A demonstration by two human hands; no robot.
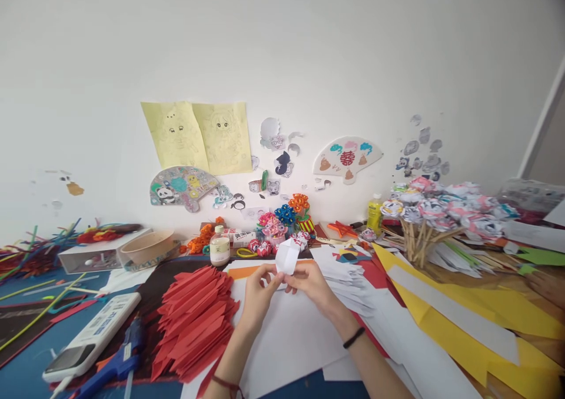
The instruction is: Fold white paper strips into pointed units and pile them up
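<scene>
Between my two hands stands a small folded piece of white paper [286,258], pinched at its lower edge. My left hand [261,286] has thumb and fingers closed on its left lower side. Thumb and fingers of my right hand [308,282] close on the lower right side. Both hands are above a sheet of white paper [282,340]. A stack of folded red paper pieces [196,322] lies left of my left hand. Folded white paper pieces [344,281] spread to the right of my right hand.
At left lie a blue glue gun [126,352] and a white power strip [95,334]. A glass bottle [219,247] and paper flowers [282,219] stand behind the hands. Yellow paper [468,305] and a bunch of flowers on sticks [436,216] are at right. Another person's hand [547,287] shows there.
</scene>
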